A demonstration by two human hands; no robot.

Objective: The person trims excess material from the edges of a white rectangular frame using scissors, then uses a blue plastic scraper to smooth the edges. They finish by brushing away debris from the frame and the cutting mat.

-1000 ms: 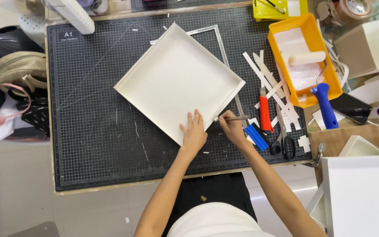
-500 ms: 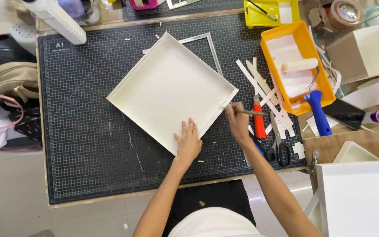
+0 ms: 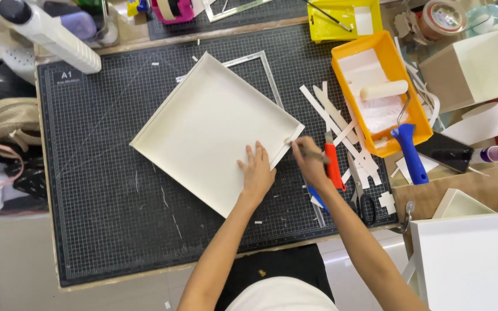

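While the left hand lies flat with fingers spread on the white shallow tray, pressing down near its lower right edge, the right hand pinches a thin brush whose tip meets the tray's right-hand wall close to the corner. The tray sits turned like a diamond in the middle of the dark cutting mat, so the work in hand looks like brushing glue or paint along that wall. Carrying on would seem to call for a steady sweep along the edge with the flat hand keeping the tray from sliding; a slip could smear the clean white face.

At the far left a beige bag rests off the mat, and a white bottle lies at its upper corner. A thin metal frame shows from behind the tray. Right of the hands lie white paper strips, a red knife and black scissors. Further right an orange paint tray holds a roller with a blue handle, and beyond it stand cardboard boxes and a white board. The bench is crowded, with little spare room on the right.
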